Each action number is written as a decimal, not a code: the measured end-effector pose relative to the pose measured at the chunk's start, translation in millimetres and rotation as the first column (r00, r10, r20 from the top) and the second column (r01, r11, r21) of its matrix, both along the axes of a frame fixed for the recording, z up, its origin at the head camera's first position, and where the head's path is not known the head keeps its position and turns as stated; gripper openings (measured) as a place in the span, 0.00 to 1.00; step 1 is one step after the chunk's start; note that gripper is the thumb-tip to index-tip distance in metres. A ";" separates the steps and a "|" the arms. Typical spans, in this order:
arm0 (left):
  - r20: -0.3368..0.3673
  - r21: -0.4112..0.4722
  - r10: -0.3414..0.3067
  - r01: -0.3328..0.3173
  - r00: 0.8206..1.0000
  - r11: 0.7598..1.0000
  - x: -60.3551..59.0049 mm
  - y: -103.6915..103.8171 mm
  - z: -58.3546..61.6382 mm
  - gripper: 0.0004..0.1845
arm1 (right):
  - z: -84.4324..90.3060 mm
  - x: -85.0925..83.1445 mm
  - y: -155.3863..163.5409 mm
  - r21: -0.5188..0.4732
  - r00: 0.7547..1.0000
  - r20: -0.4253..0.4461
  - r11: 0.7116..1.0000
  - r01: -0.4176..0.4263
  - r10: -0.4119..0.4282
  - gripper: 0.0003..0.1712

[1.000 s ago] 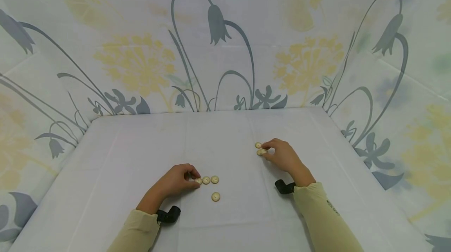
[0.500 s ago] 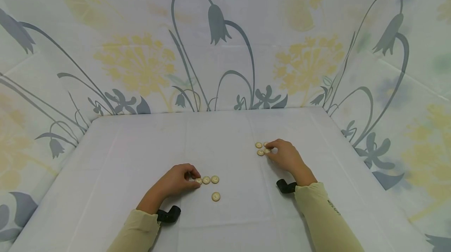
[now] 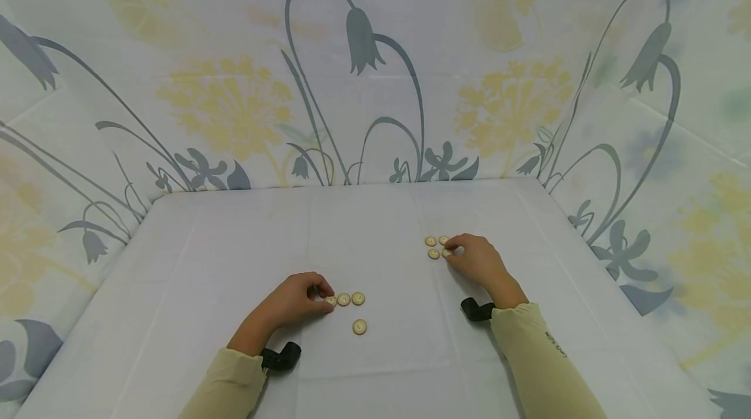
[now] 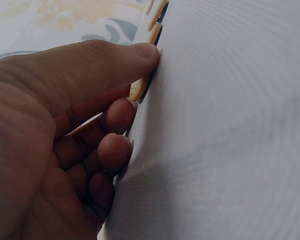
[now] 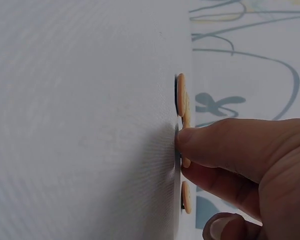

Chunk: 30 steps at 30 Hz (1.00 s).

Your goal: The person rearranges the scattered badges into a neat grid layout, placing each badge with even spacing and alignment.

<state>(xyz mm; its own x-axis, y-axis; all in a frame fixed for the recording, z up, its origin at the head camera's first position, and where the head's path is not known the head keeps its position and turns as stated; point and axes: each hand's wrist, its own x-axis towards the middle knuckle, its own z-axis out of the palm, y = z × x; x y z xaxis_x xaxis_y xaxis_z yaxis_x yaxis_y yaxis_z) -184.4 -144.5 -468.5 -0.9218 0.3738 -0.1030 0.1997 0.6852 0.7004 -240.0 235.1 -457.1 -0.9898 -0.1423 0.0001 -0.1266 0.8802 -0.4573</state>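
Observation:
Several pale wooden buttons lie flat on the white cloth. At the left end of a row of three, my left hand (image 3: 298, 300) pinches a button (image 3: 331, 301) between thumb and fingers. That button's rim (image 4: 136, 90) peeks out under the thumb in the left wrist view. Beside it lie the middle button (image 3: 343, 300) and the right button (image 3: 358, 298). Farther back, my right hand (image 3: 480, 264) pinches the near right button (image 3: 447, 253) of a two-by-two group, partly covering it. The group's other buttons are the far left (image 3: 431, 241), far right (image 3: 443, 240) and near left (image 3: 433, 254).
A single button (image 3: 359, 327) lies nearer to me than the row. The white-covered table (image 3: 375, 373) meets a flower-printed cloth (image 3: 387, 100) at its back and sides. Black wrist cameras (image 3: 281, 358) sit at both sleeve cuffs.
My right hand has shifted slightly right, so the far right and near left buttons of its group show more fully. The left hand and its row stay in place.

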 end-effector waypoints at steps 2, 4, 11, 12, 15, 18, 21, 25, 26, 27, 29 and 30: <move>-0.002 -0.004 0.000 0.000 1.000 1.000 -0.2 0.2 -0.3 0.09 | 0.3 0.3 0.0 0.004 1.000 0.002 1.000 0.004 -0.004 0.13; -0.004 -0.006 -0.001 0.001 1.000 1.000 -0.3 0.4 -0.5 0.09 | 0.2 0.6 -0.1 0.007 1.000 0.002 1.000 0.007 -0.007 0.12; -0.008 -0.008 -0.005 0.005 1.000 1.000 -0.1 0.7 0.1 0.09 | -1.2 0.7 0.1 0.008 1.000 0.009 1.000 0.017 -0.017 0.10; -0.009 -0.009 -0.005 0.005 1.000 1.000 -0.2 0.7 0.2 0.09 | -1.0 0.9 0.2 0.007 1.000 0.010 1.000 0.017 -0.017 0.10; -0.006 -0.006 -0.002 0.002 1.000 1.000 -0.5 1.2 0.3 0.09 | -0.5 1.0 0.1 0.002 1.000 0.012 1.000 0.018 -0.018 0.10; -0.006 -0.005 0.000 0.000 1.000 1.000 -0.6 1.4 0.1 0.09 | -0.5 1.1 0.5 0.002 1.000 0.008 1.000 0.016 -0.016 0.10; -0.009 -0.005 -0.002 0.002 1.000 1.000 -1.0 1.5 0.1 0.09 | -0.8 1.0 0.8 0.003 1.000 0.002 1.000 0.013 -0.013 0.10; -0.008 -0.004 -0.006 0.006 1.000 1.000 -1.7 1.3 -0.6 0.09 | -0.5 0.8 0.2 0.002 1.000 0.007 1.000 0.017 -0.017 0.10; -0.007 -0.003 -0.007 0.007 1.000 1.000 -1.9 1.1 -0.9 0.09 | -0.4 0.7 0.0 0.004 1.000 0.009 1.000 0.017 -0.017 0.11; -0.006 -0.002 -0.007 0.007 1.000 1.000 -2.0 1.0 -1.1 0.09 | -0.3 0.6 -0.3 0.004 1.000 0.012 1.000 0.020 -0.020 0.11; -0.005 -0.002 -0.006 0.006 1.000 1.000 -2.5 0.8 -1.9 0.09 | -0.2 0.6 -0.6 0.008 1.000 0.013 1.000 0.022 -0.022 0.11; -0.006 -0.002 -0.007 0.007 1.000 1.000 -2.5 0.6 -2.3 0.09 | -0.2 0.6 -0.8 0.009 1.000 0.010 1.000 0.020 -0.020 0.11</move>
